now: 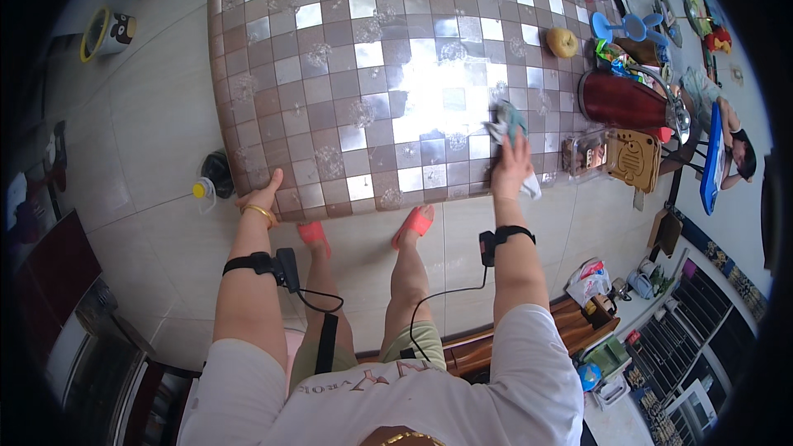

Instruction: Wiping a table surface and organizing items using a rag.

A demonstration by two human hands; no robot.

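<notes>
A table with a checkered, dandelion-patterned cover spreads out before me, with bright glare near its middle. My left hand grips its near left corner, thumb on top and the other fingers partly hidden at the edge. Near the front edge on the right, my right hand lies over a grey-green cloth. The cloth is bunched ahead of the fingertips, and a white end shows beside the wrist. My palm hides the rest of it.
Along the table's right side are a round yellowish fruit, a red kettle, a clear plastic box and a wooden board. A dark bottle with a yellow cap stands on the floor at left. A person is at far right.
</notes>
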